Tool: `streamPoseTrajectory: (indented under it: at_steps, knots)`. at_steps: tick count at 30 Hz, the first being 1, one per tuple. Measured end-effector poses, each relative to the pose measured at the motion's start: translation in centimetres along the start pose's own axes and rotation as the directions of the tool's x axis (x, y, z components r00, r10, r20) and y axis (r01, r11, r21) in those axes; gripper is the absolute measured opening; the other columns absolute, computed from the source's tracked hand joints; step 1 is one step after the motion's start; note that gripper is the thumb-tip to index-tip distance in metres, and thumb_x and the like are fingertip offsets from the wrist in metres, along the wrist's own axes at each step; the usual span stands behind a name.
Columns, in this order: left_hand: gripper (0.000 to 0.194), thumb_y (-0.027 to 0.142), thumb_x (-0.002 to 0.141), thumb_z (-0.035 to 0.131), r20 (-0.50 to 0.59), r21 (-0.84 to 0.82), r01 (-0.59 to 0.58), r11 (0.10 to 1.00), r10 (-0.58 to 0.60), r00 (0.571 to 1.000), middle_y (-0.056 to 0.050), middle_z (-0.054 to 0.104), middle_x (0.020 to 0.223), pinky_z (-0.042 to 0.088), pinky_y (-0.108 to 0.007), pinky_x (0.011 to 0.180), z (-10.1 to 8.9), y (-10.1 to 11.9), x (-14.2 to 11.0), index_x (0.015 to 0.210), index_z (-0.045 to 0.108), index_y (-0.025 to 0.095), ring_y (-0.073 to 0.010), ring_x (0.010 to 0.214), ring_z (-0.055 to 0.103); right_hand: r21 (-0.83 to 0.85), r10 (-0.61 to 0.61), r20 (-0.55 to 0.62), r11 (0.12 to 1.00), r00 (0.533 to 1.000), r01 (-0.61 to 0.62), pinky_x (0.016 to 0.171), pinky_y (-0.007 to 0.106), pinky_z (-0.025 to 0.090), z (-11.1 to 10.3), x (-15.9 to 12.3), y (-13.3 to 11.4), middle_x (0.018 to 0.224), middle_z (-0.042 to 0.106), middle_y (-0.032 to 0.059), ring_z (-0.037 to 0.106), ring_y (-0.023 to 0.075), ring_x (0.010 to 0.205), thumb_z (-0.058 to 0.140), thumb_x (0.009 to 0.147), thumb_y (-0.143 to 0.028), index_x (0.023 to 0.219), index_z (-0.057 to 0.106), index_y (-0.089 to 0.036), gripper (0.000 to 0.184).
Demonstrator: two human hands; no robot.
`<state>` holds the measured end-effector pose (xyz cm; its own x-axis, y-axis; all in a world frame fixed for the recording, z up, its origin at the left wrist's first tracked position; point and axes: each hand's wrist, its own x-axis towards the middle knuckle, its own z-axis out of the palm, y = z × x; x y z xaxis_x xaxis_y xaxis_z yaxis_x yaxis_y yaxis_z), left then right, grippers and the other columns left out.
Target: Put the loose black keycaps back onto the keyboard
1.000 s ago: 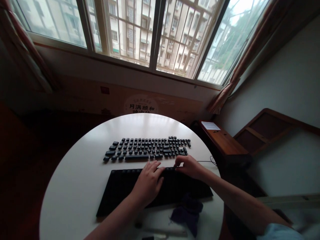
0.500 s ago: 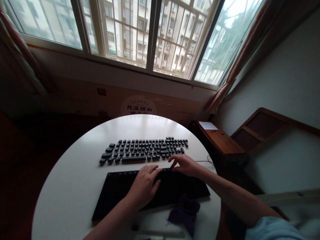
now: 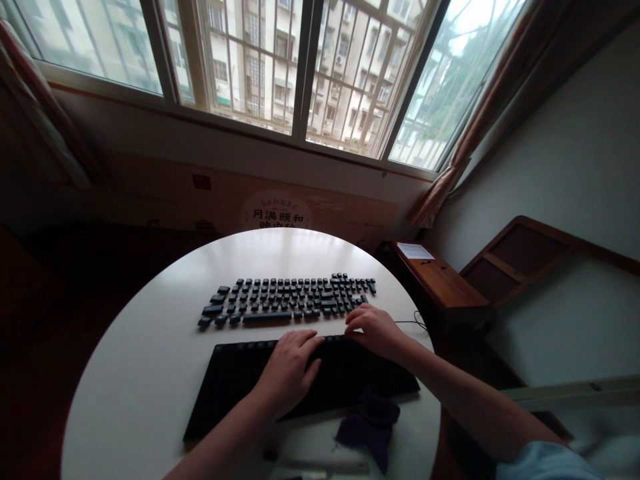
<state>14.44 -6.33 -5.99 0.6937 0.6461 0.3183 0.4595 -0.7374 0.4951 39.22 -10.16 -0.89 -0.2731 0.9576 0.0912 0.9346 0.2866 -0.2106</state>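
Observation:
A black keyboard [image 3: 240, 387] lies on the white round table, most of its face dark and bare, with some keycaps [image 3: 250, 345] along its far edge. My left hand [image 3: 293, 367] rests flat over the keyboard's middle, fingers stretched toward the far edge. At that edge, farther right, my right hand [image 3: 373, 329] has its fingers curled together; whatever is between the fingertips is hidden. Beyond the keyboard, many loose black keycaps [image 3: 280, 298] are laid out in rows, with a long space bar [image 3: 267, 317] in the nearest row.
A dark purple cloth [image 3: 367, 427] lies at the keyboard's near right, beside a blurred pale long item [image 3: 325, 463]. A thin cable [image 3: 413, 323] runs off the right of the white table [image 3: 125, 373]. A wooden desk [image 3: 445, 283] with a paper stands beyond.
My right hand's index finger, lifted half a second ago, has curled in with the other fingers at the keyboard's far edge. My left hand stays in place. The view shifted slightly.

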Motion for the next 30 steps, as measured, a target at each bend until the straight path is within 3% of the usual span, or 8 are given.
streamPoseTrajectory:
  at_steps: [5,9,11,13,15,17,22,30]
  knots:
    - [0.041,0.018,0.084,0.06,0.021,0.004,0.013,1.0,-0.013,1.0,-0.01,0.065,0.129,0.043,-0.052,0.107,-0.2,0.2,0.0,0.124,0.065,0.023,-0.0289,0.12,0.058,-0.133,-0.125,0.114,0.981,0.986,0.14,0.07,0.03,0.043,-0.6,-1.1,-0.8,0.083,0.074,0.0055,0.057,0.0198,0.078,0.057,0.093,-0.02,0.084,0.078,-0.023,0.022]
    - [0.04,0.019,0.084,0.06,0.006,0.026,-0.011,1.0,0.01,1.0,-0.009,0.065,0.128,0.044,-0.051,0.106,0.1,-0.1,-0.1,0.124,0.065,0.024,-0.0286,0.118,0.058,-0.219,-0.161,0.169,0.956,0.972,0.196,0.069,0.029,0.043,-1.7,-0.3,-0.8,0.079,0.072,0.0055,0.059,0.0203,0.077,0.062,0.084,-0.016,0.088,0.078,-0.023,0.018]
    - [0.041,0.019,0.084,0.059,-0.002,0.055,-0.022,0.998,0.023,1.0,-0.009,0.065,0.129,0.043,-0.051,0.107,0.2,-0.1,-0.2,0.124,0.064,0.024,-0.0282,0.118,0.059,-0.184,-0.121,0.114,0.973,0.986,0.141,0.075,0.028,0.045,-2.6,1.8,0.4,0.088,0.074,0.0036,0.063,0.0199,0.085,0.062,0.084,-0.016,0.092,0.079,-0.027,0.022]
    - [0.041,0.018,0.086,0.058,0.006,0.105,-0.03,0.994,0.03,1.0,-0.009,0.064,0.132,0.04,-0.053,0.111,0.4,0.3,-0.2,0.126,0.064,0.024,-0.0283,0.122,0.057,-0.162,0.009,0.014,0.987,1.0,-0.006,0.084,0.028,0.046,-3.5,4.7,2.2,0.1,0.076,0.0023,0.065,0.0199,0.096,0.06,0.086,-0.016,0.101,0.079,-0.029,0.028]
    - [0.043,0.021,0.088,0.058,0.037,0.166,-0.043,0.985,0.037,0.999,-0.01,0.06,0.138,0.034,-0.055,0.115,0.7,0.9,-0.1,0.13,0.062,0.024,-0.0291,0.128,0.054,-0.157,0.163,-0.047,0.973,0.986,-0.168,0.09,0.027,0.046,-4.2,8.0,4.3,0.109,0.075,0.0027,0.065,0.0206,0.104,0.059,0.087,-0.018,0.108,0.078,-0.028,0.03]
    - [0.048,0.028,0.09,0.059,0.087,0.215,-0.07,0.974,0.052,0.995,-0.012,0.054,0.146,0.029,-0.056,0.118,1.0,1.7,0.1,0.137,0.056,0.025,-0.0308,0.136,0.047,-0.155,0.245,-0.051,0.956,0.968,-0.25,0.093,0.027,0.047,-4.3,10.9,6.1,0.113,0.075,0.0043,0.066,0.0213,0.107,0.059,0.087,-0.019,0.11,0.078,-0.025,0.03]
    - [0.062,0.048,0.092,0.056,0.209,0.248,-0.068,0.966,0.015,0.978,-0.014,0.036,0.159,0.023,-0.058,0.119,1.8,3.0,1.1,0.149,0.044,0.025,-0.0349,0.147,0.032,-0.129,0.309,0.017,0.944,0.951,-0.305,0.089,0.025,0.049,-2.5,15.1,9.0,0.109,0.077,0.0049,0.069,0.0213,0.102,0.066,0.085,-0.023,0.109,0.078,-0.024,0.027]
    - [0.069,0.055,0.096,0.044,0.327,0.153,-0.078,0.985,0.024,0.945,-0.011,0.028,0.162,0.016,-0.053,0.124,2.2,3.6,1.6,0.154,0.034,0.019,-0.0308,0.151,0.022,-0.077,0.317,0.114,0.948,0.942,-0.31,0.081,0.023,0.05,-0.5,17.5,10.5,0.103,0.078,0.0046,0.07,0.0215,0.098,0.075,0.08,-0.03,0.105,0.08,-0.023,0.026]
